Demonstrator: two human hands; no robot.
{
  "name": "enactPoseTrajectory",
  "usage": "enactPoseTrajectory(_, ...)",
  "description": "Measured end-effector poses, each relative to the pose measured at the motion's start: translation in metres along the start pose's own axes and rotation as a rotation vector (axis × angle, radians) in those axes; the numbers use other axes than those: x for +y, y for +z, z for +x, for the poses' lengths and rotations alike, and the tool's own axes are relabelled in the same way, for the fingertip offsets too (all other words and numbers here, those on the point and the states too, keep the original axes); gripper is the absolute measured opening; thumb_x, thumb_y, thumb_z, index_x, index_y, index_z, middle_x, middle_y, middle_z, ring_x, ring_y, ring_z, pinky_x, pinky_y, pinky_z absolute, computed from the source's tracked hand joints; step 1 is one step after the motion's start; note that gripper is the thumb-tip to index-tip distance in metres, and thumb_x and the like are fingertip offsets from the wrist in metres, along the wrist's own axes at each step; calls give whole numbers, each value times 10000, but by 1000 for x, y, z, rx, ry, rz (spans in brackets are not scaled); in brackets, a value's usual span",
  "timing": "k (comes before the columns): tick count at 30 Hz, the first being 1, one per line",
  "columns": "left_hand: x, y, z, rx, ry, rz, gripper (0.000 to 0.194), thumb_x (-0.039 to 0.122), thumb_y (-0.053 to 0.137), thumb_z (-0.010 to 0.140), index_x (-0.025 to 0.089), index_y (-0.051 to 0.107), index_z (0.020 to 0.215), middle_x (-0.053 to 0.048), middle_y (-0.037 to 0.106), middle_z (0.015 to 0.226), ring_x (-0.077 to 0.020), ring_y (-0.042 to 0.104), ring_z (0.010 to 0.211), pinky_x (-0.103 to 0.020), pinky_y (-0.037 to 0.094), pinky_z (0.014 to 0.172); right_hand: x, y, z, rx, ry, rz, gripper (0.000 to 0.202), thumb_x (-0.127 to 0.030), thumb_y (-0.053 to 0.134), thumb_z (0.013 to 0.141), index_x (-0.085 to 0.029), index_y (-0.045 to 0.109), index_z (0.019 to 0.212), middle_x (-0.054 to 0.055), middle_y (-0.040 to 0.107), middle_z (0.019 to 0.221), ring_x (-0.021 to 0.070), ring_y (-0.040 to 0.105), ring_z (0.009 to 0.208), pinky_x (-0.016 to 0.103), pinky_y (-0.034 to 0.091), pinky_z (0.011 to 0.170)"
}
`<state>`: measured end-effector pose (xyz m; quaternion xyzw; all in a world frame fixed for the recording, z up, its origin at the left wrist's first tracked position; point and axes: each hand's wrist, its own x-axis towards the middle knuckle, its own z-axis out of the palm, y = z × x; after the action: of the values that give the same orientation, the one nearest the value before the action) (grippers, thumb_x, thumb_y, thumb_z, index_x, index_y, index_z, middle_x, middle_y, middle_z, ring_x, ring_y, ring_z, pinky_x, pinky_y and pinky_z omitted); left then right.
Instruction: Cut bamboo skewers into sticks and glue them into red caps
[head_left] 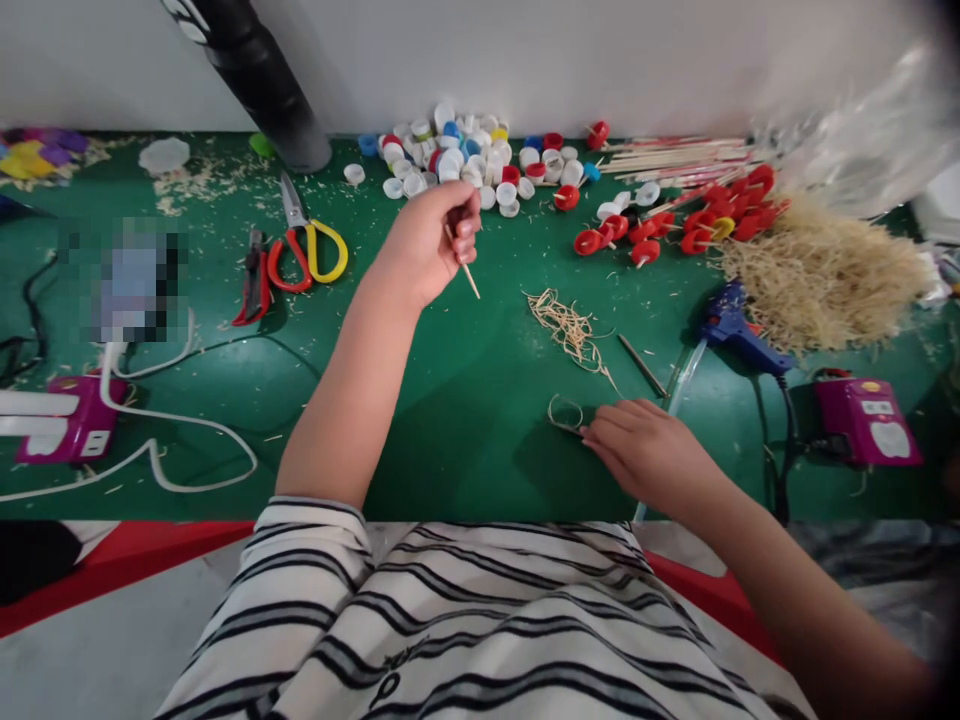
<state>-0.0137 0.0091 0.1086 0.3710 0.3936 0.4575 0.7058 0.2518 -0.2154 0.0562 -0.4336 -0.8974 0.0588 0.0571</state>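
Observation:
My left hand (439, 240) is closed around a thin wooden stick (471, 280), which points down toward the table's middle. Just beyond it lies a heap of bottle caps (450, 155), mostly white. My right hand (649, 450) rests low over the table at the right, its fingers pinched together. A thin looped strand (564, 400) sticks out at its fingertips; a small dark sliver beside it is too small to name. Close to that hand are a little pile of straw-like strands (566, 325) and a slim metal rod (643, 365).
Scissors (304, 240) and red-handled cutters (255, 280) lie left. At right are a blue glue gun (742, 330), a magenta power box (870, 420), fibre heap (832, 270), red caps on sticks (697, 235) and loose sticks (675, 160). A black bottle (270, 90) stands behind.

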Motion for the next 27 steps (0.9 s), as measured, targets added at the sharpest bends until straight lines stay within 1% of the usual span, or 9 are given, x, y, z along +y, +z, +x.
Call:
enactPoseTrajectory(7,-36,24,-2,-63,-131,29,418,182,498,1074,173,512,656,64,388,549,-24,328,422,-164,290,455,69,3,66,-41,157,-72,204,-227,552,1044,-186,713,926,100,747,940,271,649,909,393,412,813)
enactPoseTrajectory(10,-44,27,-1,-65,-117,51,419,153,477,1068,168,513,651,57,395,554,-25,332,443,-166,284,474,86,1,91,-50,196,-59,163,-218,559,1005,-202,703,932,106,758,973,283,660,950,398,426,824)
enactPoseTrajectory(13,-47,26,1,-33,-88,74,407,164,489,1061,170,508,654,47,407,588,-32,342,480,-172,300,497,96,-3,103,-62,214,-29,142,-199,557,975,-223,675,898,95,762,981,272,663,945,398,437,819)
enactPoseTrajectory(17,-48,25,3,-28,-35,153,376,177,497,1046,177,515,671,23,437,650,-56,359,547,-195,317,529,96,-13,102,-7,213,75,99,-212,587,947,-237,647,874,80,760,976,263,662,932,393,454,803)
enactPoseTrajectory(20,-50,25,4,-26,-5,240,351,190,499,1037,190,503,686,12,435,687,-78,355,581,-229,322,559,78,-18,96,42,179,190,84,-227,607,956,-231,676,907,80,758,961,254,674,939,374,477,798)
enactPoseTrajectory(22,-52,25,4,-15,10,309,331,187,500,1025,197,492,694,13,413,702,-90,344,593,-252,326,589,62,-18,94,-14,91,243,101,-226,616,976,-227,704,927,71,770,959,235,682,921,357,477,797)
enactPoseTrajectory(24,-55,25,3,-25,53,381,309,179,505,1010,199,509,701,14,394,708,-102,353,613,-272,341,635,51,-15,95,-142,4,234,139,-213,601,1006,-228,727,949,57,784,964,217,688,894,338,445,746)
enactPoseTrajectory(26,-56,25,1,-57,119,476,283,195,519,1003,200,564,724,10,399,710,-122,390,656,-292,364,692,50,-12,97,-210,16,177,156,-210,589,1021,-228,740,987,61,799,1003,224,704,909,333,406,689)
enactPoseTrajectory(27,-57,25,0,-76,145,537,270,212,525,1006,202,596,746,5,417,714,-134,413,681,-304,375,720,53,-10,98,-207,54,140,154,-208,589,1019,-224,742,1004,71,803,1031,234,712,928,333,396,675)
